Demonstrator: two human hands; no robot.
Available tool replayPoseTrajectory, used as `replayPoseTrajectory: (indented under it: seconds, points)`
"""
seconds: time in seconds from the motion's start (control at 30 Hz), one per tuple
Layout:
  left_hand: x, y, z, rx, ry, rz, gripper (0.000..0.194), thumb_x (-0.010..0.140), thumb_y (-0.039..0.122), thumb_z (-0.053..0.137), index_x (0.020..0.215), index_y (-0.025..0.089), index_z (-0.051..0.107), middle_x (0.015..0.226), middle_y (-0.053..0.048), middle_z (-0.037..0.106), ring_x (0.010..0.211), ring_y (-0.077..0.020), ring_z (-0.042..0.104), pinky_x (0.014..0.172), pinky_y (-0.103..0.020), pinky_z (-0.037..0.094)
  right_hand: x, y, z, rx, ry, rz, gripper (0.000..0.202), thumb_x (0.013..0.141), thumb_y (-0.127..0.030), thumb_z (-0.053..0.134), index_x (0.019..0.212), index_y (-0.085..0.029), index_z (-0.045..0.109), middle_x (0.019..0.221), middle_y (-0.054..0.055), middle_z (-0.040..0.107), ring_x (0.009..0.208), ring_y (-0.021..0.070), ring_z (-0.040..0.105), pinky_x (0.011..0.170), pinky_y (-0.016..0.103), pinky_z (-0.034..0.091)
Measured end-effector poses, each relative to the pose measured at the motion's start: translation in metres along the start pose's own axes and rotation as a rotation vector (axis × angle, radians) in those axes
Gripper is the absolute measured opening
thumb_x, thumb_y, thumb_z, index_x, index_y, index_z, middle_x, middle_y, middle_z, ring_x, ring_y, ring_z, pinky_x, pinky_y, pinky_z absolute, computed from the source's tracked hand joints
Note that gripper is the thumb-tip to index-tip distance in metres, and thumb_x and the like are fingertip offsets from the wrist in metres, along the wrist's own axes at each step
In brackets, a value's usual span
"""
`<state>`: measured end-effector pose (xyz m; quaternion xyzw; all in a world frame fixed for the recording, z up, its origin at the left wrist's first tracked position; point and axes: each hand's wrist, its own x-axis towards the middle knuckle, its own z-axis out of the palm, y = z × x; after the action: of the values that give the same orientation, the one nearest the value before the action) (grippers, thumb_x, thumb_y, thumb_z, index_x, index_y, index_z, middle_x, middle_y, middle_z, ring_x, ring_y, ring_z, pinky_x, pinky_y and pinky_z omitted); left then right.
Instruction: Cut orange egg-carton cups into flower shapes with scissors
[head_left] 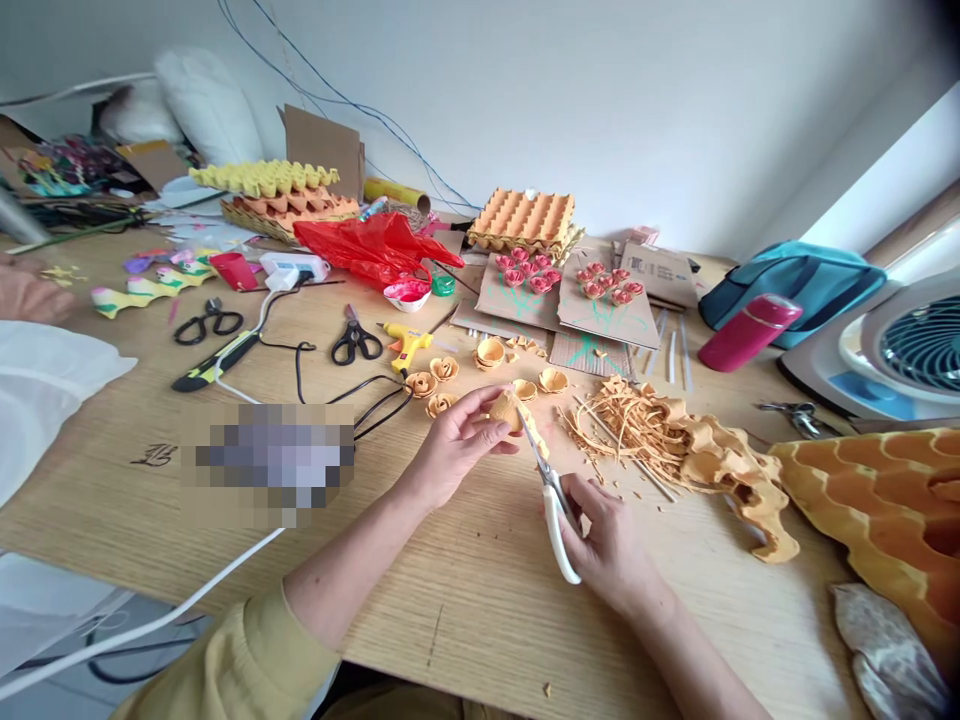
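My left hand (461,440) pinches an orange egg-carton cup (505,410) between thumb and fingers. In my right hand (600,535) are white-handled scissors (556,525), their blades pointing up and left at the cup's right edge. A strip of carton hangs beside the blades. Just beyond my left hand lie rolled carton flowers (421,385) and a yellow glue gun (407,345). Loose cut cups (553,380) sit behind the held cup. To the right is a heap of thin carton shavings (637,430) next to a torn carton piece (731,455).
Two black-handled scissors (356,345) and a cutter (217,362) lie left. Cardboard with red flowers (611,312) stands behind. A pink bottle (750,332), fan (900,340) and egg tray (885,500) are right. A white cable crosses the left; another person's hand (34,290) shows far left.
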<state>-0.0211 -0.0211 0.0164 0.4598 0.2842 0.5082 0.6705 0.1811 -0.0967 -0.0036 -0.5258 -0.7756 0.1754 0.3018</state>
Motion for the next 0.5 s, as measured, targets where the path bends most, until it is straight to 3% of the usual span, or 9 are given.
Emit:
replayPoseTrajectory:
  seconds: [0.27, 0.5]
  points:
    - [0.0012, 0.0002, -0.0023, 0.083, -0.057, -0.015, 0.047, 0.079, 0.028, 0.078, 0.124, 0.022, 0.064, 0.119, -0.008, 0.065, 0.089, -0.0165, 0.069, 0.072, -0.027, 0.058, 0.0012, -0.0017, -0.0066, -0.054, -0.006, -0.046, 0.027, 0.096, -0.033, 0.047, 0.073, -0.024, 0.038, 0.064, -0.003, 0.046, 0.058, 0.0151, 0.046, 0.062, 0.028, 0.037]
    - [0.0013, 0.0028, -0.0013, 0.114, -0.041, 0.009, 0.048, 0.079, 0.027, 0.078, 0.125, 0.022, 0.064, 0.117, -0.007, 0.067, 0.090, -0.0162, 0.067, 0.071, -0.026, 0.058, 0.0032, -0.0047, -0.0062, -0.025, -0.002, -0.034, 0.028, 0.096, -0.032, 0.048, 0.072, -0.024, 0.036, 0.063, -0.004, 0.043, 0.055, 0.0141, 0.043, 0.060, 0.027, 0.036]
